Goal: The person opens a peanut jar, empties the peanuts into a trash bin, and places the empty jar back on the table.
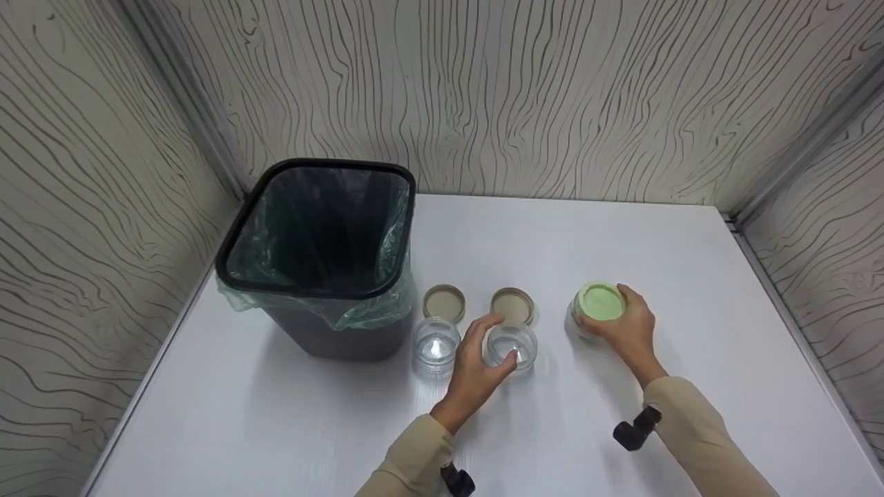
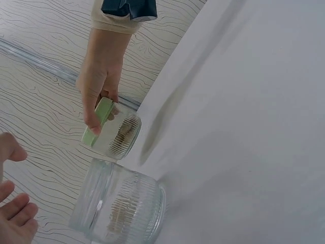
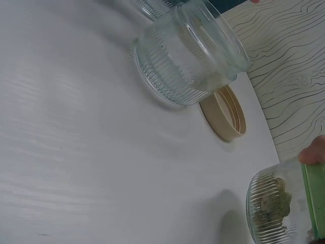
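Observation:
My right hand (image 1: 630, 335) grips a ribbed glass jar by its green lid (image 1: 601, 302), thumb and fingers on opposite sides. Some brownish-green contents (image 3: 274, 203) show low in that jar in the right wrist view. My left hand (image 1: 473, 373) is spread over a lidless glass jar (image 1: 518, 343), thumb and fingers apart. In the left wrist view, its fingers (image 2: 18, 211) stand clear of the jar's mouth. A second lidless glass jar (image 1: 435, 345) is upright just left of that hand. Behind the two jars lie two tan lids (image 1: 444, 304), hollow side up.
A dark bin (image 1: 345, 342) with a black rim and green liner stands on the white table (image 1: 311, 428), left of the jars. Patterned wall panels (image 1: 483, 96) enclose the table at the back and both sides.

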`<action>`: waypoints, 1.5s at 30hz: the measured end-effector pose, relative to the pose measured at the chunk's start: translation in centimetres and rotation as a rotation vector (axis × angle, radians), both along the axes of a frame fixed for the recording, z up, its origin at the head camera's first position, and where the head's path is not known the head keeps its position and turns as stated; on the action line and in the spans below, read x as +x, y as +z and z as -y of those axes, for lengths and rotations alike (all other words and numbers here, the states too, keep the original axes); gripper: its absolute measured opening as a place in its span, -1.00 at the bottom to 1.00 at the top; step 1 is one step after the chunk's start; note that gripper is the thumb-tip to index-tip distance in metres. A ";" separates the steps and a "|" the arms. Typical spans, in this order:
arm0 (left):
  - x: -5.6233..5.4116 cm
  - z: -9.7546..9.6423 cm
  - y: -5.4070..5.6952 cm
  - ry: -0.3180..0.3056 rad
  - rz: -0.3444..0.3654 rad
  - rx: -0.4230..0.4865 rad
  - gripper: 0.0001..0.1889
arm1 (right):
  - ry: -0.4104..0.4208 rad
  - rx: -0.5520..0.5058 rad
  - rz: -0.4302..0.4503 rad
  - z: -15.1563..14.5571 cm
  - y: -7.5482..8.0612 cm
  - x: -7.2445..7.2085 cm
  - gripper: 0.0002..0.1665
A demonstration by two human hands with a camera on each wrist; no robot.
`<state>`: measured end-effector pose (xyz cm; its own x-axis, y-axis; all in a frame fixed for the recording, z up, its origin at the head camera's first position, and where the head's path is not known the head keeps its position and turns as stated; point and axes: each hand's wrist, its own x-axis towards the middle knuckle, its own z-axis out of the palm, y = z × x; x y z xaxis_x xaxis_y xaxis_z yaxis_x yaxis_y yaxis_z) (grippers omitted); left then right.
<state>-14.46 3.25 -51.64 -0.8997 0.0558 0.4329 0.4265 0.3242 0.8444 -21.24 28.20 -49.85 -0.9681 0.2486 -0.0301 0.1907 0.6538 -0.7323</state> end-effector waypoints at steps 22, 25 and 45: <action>0.1 -0.2 0.4 -0.016 0.034 -0.016 -0.46 | 0.060 -0.015 -0.072 1.8 2.5 2.1 0.06; 0.2 -0.2 0.5 -0.020 0.041 -0.012 -0.46 | 0.073 -0.014 -0.082 2.2 2.8 2.4 0.06; 0.4 -0.4 0.6 -0.033 0.027 0.003 -0.41 | 0.157 -0.028 -0.216 4.7 4.6 4.3 0.01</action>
